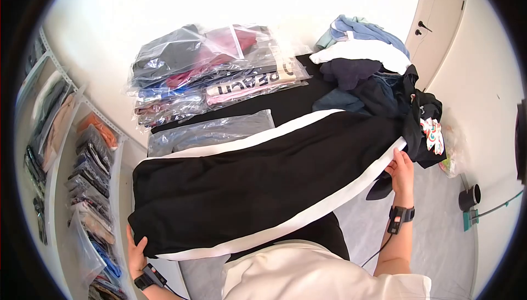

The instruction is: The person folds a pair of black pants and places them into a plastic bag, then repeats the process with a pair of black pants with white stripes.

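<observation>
From my remote feed I see a black garment with white side bands (263,184) spread lengthwise in front of the wearer's body, between both hands. Beyond its right end sits a heap of loose clothes (362,69); at the far left, a stack of plastic-bagged garments (203,75). A single bagged grey garment (219,130) lies partly under the black one. The right hand (402,174) pinches the near white band's end; the left hand (134,253) touches the near left corner, though I can't tell whether it grips.

White shelves (57,206) of bagged clothes (90,160) at left, pale door (446,9) (black handle (424,26)) at upper right, grey floor (433,206)
</observation>
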The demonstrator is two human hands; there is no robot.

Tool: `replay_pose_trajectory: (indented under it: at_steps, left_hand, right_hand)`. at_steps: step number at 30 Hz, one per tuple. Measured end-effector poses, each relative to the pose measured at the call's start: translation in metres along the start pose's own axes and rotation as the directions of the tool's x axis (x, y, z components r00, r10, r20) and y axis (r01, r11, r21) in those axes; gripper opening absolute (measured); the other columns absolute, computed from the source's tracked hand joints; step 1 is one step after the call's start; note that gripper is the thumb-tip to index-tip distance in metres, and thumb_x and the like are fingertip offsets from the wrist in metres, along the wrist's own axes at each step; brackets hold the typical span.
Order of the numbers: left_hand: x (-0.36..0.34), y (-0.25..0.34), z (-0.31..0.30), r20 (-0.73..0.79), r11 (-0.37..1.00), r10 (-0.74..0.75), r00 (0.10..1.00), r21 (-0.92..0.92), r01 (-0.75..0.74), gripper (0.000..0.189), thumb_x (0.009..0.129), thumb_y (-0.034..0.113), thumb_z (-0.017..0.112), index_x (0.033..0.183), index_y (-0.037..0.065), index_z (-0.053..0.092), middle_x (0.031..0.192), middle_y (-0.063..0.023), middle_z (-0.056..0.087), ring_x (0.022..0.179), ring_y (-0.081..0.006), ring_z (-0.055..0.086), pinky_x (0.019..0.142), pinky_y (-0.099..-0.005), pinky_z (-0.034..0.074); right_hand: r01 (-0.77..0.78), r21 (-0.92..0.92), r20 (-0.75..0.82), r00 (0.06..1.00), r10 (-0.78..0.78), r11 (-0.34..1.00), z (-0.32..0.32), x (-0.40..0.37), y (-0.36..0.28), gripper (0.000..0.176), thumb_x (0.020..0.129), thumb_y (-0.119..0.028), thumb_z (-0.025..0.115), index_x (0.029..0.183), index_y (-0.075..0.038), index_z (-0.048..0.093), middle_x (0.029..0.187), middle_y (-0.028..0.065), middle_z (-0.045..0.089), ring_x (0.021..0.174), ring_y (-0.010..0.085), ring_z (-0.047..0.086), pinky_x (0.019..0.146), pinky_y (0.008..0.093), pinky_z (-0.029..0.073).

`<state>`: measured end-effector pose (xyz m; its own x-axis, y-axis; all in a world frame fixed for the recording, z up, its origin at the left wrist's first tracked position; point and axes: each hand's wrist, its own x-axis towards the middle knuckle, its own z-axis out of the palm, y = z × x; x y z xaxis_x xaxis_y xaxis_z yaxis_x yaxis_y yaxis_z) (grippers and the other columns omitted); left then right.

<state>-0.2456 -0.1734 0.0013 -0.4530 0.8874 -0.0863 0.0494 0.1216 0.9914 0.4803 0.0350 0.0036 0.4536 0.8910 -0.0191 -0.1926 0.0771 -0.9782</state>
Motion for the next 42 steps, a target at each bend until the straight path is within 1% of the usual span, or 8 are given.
replay_pose_trajectory:
  at_steps: [6,10,14,18,25,28,33,42]
  left_hand:
    - [-0.007,-0.010,-0.013,-0.097,0.900,-0.348,0.933,0.245,0.361,0.077,0.083,0.023,0.075,0.142,-0.004,0.034,0.133,-0.0158,0.053,0.112,-0.0249,0.059,0.098,-0.0368,0.047]
    - [-0.014,-0.031,-0.024,-0.056,0.765,-0.628,0.776,0.139,0.629,0.079,0.075,0.033,0.081,0.134,-0.005,0.045,0.120,-0.0150,0.062,0.106,-0.0242,0.062,0.092,-0.0357,0.051]
    - [-0.026,-0.029,-0.033,0.017,0.978,-0.138,0.990,-0.157,0.139,0.083,0.071,0.026,0.082,0.135,-0.009,0.043,0.128,-0.0184,0.058,0.113,-0.0268,0.060,0.095,-0.0374,0.050]
    - [-0.015,-0.004,-0.070,-0.294,0.958,0.068,0.953,-0.249,-0.145,0.069,0.088,0.044,0.062,0.134,-0.005,0.047,0.128,-0.0148,0.058,0.112,-0.0268,0.060,0.098,-0.0362,0.047]
    - [-0.003,0.073,-0.035,-0.309,0.635,0.457,0.834,-0.543,-0.549,0.067,0.094,0.055,0.046,0.133,0.001,0.049,0.131,-0.0140,0.056,0.118,-0.0309,0.055,0.104,-0.0434,0.041]
    - [-0.004,0.077,-0.009,-0.262,0.563,0.568,0.780,-0.568,-0.600,0.068,0.094,0.057,0.044,0.133,0.002,0.049,0.131,-0.0141,0.056,0.119,-0.0316,0.054,0.105,-0.0451,0.040]
    - [0.000,0.075,0.015,-0.240,0.540,0.608,0.757,-0.574,-0.616,0.069,0.094,0.060,0.041,0.134,0.004,0.050,0.132,-0.0144,0.055,0.121,-0.0326,0.052,0.106,-0.0474,0.038]
    - [0.006,0.068,-0.029,-0.223,0.614,0.448,0.866,-0.626,-0.480,0.067,0.093,0.066,0.038,0.121,0.008,0.059,0.119,-0.0120,0.063,0.107,-0.0314,0.058,0.099,-0.0475,0.043]
  right_hand:
    - [-0.065,0.458,0.099,0.995,0.021,0.887,-0.001,0.026,-0.016,0.017,0.087,-0.013,0.056,0.099,-0.003,0.059,0.095,0.0063,0.065,0.094,0.0203,0.063,0.088,0.0355,0.050]
    - [-0.072,0.692,0.325,0.920,-0.221,0.718,0.006,0.025,-0.055,0.032,0.083,-0.015,0.055,0.110,0.002,0.063,0.109,0.0145,0.069,0.103,0.0292,0.065,0.099,0.0401,0.048]
    - [0.124,0.648,0.159,0.943,-0.293,0.752,0.018,0.022,-0.086,0.031,0.094,-0.027,0.053,0.106,-0.001,0.066,0.102,0.0111,0.071,0.096,0.0246,0.068,0.092,0.0359,0.052]
    - [0.205,0.532,-0.039,0.975,-0.218,0.821,0.040,0.008,-0.116,0.035,0.095,-0.036,0.052,0.104,-0.004,0.065,0.102,0.0087,0.070,0.091,0.0216,0.067,0.088,0.0318,0.052]
    - [0.471,0.189,-0.258,0.870,-0.420,0.862,0.030,-0.012,-0.109,0.036,0.095,-0.038,0.051,0.106,-0.006,0.063,0.098,0.0065,0.067,0.093,0.0172,0.064,0.083,0.0286,0.051]
    - [0.293,0.463,-0.196,0.954,-0.225,0.836,0.034,-0.025,-0.112,0.032,0.096,-0.028,0.051,0.115,-0.003,0.060,0.107,0.0093,0.065,0.095,0.0181,0.064,0.086,0.0295,0.052]
    - [0.370,0.121,-0.454,0.846,-0.280,0.921,0.022,-0.015,-0.095,0.036,0.094,-0.030,0.056,0.114,0.000,0.060,0.105,0.0097,0.065,0.095,0.0182,0.064,0.085,0.0303,0.052]
    - [0.304,0.134,-0.435,0.873,-0.219,0.943,0.028,-0.004,-0.090,0.039,0.095,-0.024,0.051,0.126,0.001,0.057,0.116,0.0128,0.064,0.102,0.0220,0.064,0.090,0.0320,0.051]
